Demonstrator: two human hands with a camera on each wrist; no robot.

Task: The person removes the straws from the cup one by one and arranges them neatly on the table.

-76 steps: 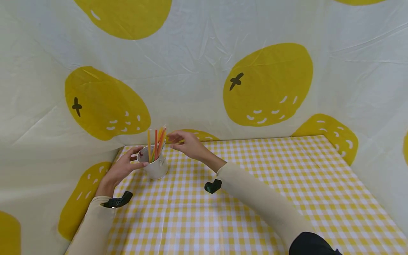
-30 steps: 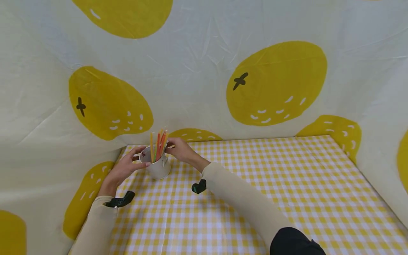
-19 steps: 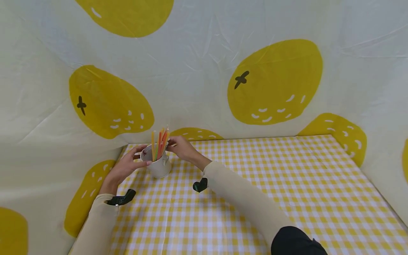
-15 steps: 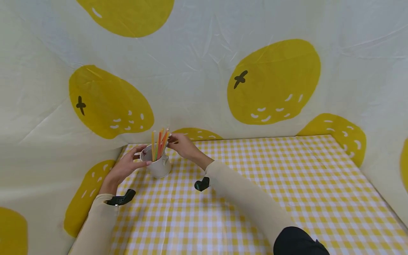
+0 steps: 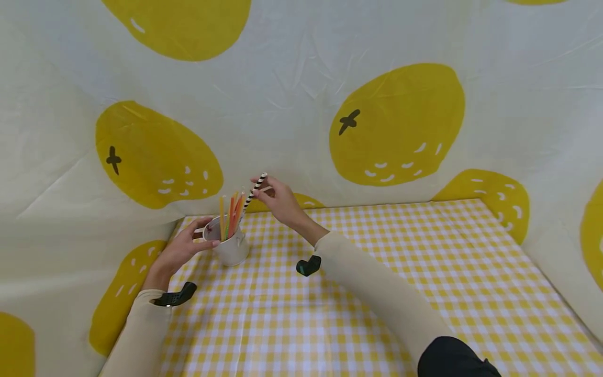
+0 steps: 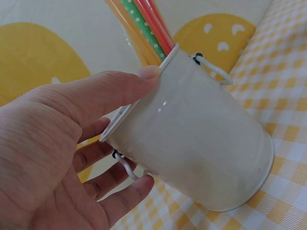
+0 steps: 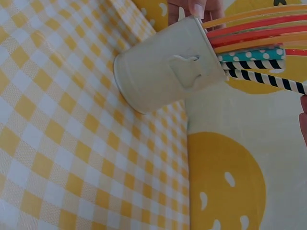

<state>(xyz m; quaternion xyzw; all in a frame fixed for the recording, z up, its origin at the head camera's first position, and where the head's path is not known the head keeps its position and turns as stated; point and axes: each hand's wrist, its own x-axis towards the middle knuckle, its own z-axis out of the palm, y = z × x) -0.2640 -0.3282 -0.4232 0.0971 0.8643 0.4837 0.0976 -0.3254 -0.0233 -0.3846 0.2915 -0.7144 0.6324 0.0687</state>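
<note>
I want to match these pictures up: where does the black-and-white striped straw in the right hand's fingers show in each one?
Head: the striped straw slants left of centre, pinched by the right hand.
Left wrist: not in this picture.
Right wrist: it reaches the right edge in the upper half, below a second striped straw.
Shared landmark: the white bucket, visible in all three.

orange/red/green-dotted straws (image 6: 145,28): lower ends hidden in wht metal pail (image 5: 233,252) nr far-L corner of yel/wht checked tablecloth (image 5: 292,319) | tops cut, L wrist view | bare R hand (image 5: 285,204) mostly cut, R wrist view
</note>
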